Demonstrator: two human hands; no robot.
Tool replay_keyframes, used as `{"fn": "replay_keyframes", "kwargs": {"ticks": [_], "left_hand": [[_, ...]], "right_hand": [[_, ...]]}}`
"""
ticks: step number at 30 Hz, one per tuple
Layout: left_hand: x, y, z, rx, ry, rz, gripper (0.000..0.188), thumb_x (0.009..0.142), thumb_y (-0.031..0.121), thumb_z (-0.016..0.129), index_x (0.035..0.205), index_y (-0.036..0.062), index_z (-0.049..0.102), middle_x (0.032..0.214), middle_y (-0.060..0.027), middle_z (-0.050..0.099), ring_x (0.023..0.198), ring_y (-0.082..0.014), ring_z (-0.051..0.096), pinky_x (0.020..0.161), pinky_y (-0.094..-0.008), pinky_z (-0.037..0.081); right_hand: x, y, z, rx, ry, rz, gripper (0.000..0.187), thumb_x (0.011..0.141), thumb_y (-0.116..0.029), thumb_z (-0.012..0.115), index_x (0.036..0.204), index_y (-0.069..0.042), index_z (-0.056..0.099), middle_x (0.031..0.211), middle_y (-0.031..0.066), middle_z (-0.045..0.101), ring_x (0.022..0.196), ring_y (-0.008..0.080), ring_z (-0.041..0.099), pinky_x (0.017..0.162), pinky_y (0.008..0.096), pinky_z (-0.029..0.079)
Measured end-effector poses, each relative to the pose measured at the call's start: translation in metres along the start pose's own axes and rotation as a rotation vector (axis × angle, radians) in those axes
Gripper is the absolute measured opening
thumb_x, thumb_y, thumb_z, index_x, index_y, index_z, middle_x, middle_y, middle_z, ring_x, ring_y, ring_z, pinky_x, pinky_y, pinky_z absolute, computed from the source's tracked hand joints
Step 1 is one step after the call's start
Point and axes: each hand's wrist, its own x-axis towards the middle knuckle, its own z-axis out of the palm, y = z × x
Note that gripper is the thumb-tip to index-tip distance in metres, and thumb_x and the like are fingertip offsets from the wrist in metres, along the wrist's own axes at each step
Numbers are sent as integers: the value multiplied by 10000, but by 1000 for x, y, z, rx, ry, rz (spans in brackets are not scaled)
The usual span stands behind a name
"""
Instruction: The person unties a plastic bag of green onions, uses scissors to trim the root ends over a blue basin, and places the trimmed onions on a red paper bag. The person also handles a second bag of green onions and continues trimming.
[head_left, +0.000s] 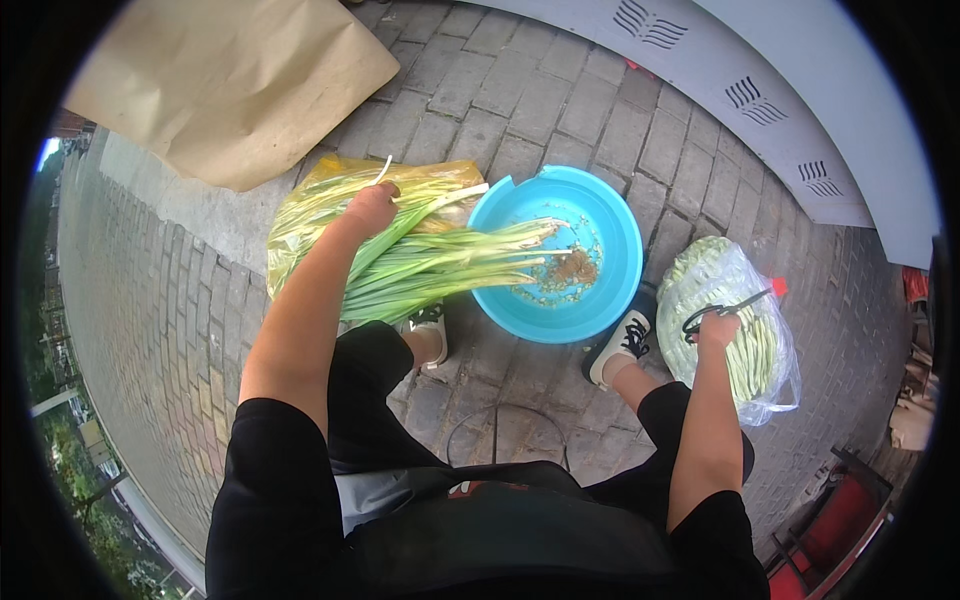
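My left hand is closed on a scallion at the top of a big bundle of scallions. The bundle lies partly on a yellow plastic bag. Its pale root ends reach over the rim of a light-blue basin. Root trimmings and small scraps lie on the basin's bottom. Off to the right, my right hand grips a pair of scissors with dark handles, the blades pointing right. Beneath it sits a clear plastic bag of long green beans.
A large sheet of brown paper or cardboard is at the upper left. Along the upper right stands a grey metal cabinet with vents. Grey paving bricks make up the ground. A red chair is at the lower right.
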Motion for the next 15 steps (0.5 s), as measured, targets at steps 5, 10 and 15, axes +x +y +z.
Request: {"fn": "replay_keyframes", "kwargs": {"ticks": [5,10,15], "left_hand": [[7,-134,42,-19,9,-68,276,756,48,485,995,21,621,906,-242,628,895,-385,602,806,-435,468],[23,-177,73,67,77,-266,551,722,-3,513,1269,7,449,1255,-250,482,1191,-363,452,998,-417,361],[43,-157,80,13,46,-401,682,739,55,518,1387,72,305,1355,-202,406,1250,-354,391,1020,-418,350]], "right_hand": [[40,-5,13,-87,100,-14,461,780,-155,609,1116,16,344,938,275,589,609,346,644,524,396,542],[74,-27,6,-178,11,1,552,748,-205,658,1157,-6,345,951,230,609,634,316,661,544,372,553],[124,-1,-10,-437,-229,-68,482,723,-200,651,1100,37,468,860,209,617,576,310,645,424,357,522]]}}
